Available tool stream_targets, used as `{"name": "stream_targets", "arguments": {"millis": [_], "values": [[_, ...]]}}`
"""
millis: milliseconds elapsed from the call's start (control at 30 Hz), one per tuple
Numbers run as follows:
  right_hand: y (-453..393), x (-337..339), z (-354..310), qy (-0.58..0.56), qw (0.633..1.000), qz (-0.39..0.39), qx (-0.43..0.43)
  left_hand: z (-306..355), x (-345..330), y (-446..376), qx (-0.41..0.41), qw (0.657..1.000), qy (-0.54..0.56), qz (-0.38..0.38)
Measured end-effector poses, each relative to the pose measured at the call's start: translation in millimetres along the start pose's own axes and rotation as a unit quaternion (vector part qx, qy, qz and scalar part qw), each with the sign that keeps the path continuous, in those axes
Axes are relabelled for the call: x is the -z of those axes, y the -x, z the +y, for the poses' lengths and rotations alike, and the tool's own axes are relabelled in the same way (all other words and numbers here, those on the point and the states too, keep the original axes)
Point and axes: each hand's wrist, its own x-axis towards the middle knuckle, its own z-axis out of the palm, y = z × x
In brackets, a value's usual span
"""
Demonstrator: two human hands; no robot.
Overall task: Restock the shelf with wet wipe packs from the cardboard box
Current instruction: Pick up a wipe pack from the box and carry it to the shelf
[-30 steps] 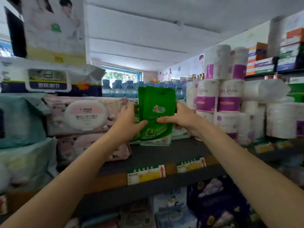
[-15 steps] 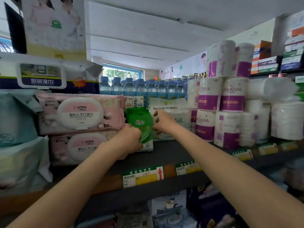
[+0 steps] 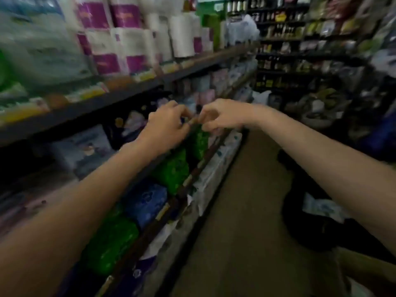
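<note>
The picture is motion-blurred. My left hand (image 3: 167, 127) and my right hand (image 3: 222, 116) hover close together in front of the shelving, below the upper shelf (image 3: 128, 91). The fingers of both are loosely curled, and I see no pack in either. A green blur (image 3: 4, 71) at the far left of the upper shelf may be a wet wipe pack. A tan shape (image 3: 368, 273) at the bottom right could be the cardboard box; only a corner shows.
Purple-and-white paper rolls (image 3: 128, 39) fill the upper shelf. Green packs (image 3: 171, 168) and a blue pack (image 3: 147, 202) line the lower shelf. The aisle floor (image 3: 246, 211) runs ahead, with dark bags (image 3: 310, 221) on its right side and more stocked shelves (image 3: 289, 50) beyond.
The green pack that both hands set on the shelf is no longer in them. Both hands have come back off the shelf, and the view has swung right and down toward the aisle.
</note>
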Motion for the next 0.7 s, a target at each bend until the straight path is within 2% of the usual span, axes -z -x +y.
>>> {"name": "stream_targets", "arguments": {"millis": [67, 133, 300, 367, 433, 600, 700], "values": [[64.9, -11.5, 68.5, 0.023, 0.995, -0.011, -0.101, 49.1, -58.2, 3.9, -0.046, 0.994, 0.023, -0.097], [138.5, -27.6, 139.6, 0.02, 0.974, -0.025, -0.226, 99.1, -114.7, 12.2, -0.084, 0.979, 0.027, -0.182], [334.6, -88.7, 277.9, -0.131, 0.874, -0.012, -0.468, 212.5, -235.4, 42.7, -0.147, 0.928, 0.03, -0.341], [400.3, -119.1, 312.5, -0.188, 0.838, 0.002, -0.512, 253.7, -280.0, 55.6, -0.162, 0.905, 0.041, -0.392], [446.7, -155.9, 338.9, -0.21, 0.809, -0.031, -0.547, 290.7, -324.3, 69.0, -0.168, 0.883, 0.057, -0.434], [514.9, -247.2, 406.1, -0.271, 0.75, -0.078, -0.599, 370.1, -429.9, 107.9, -0.161, 0.82, 0.046, -0.547], [525.1, -279.3, 443.1, -0.319, 0.714, -0.032, -0.623, 401.2, -469.5, 128.3, -0.154, 0.822, 0.053, -0.546]]}}
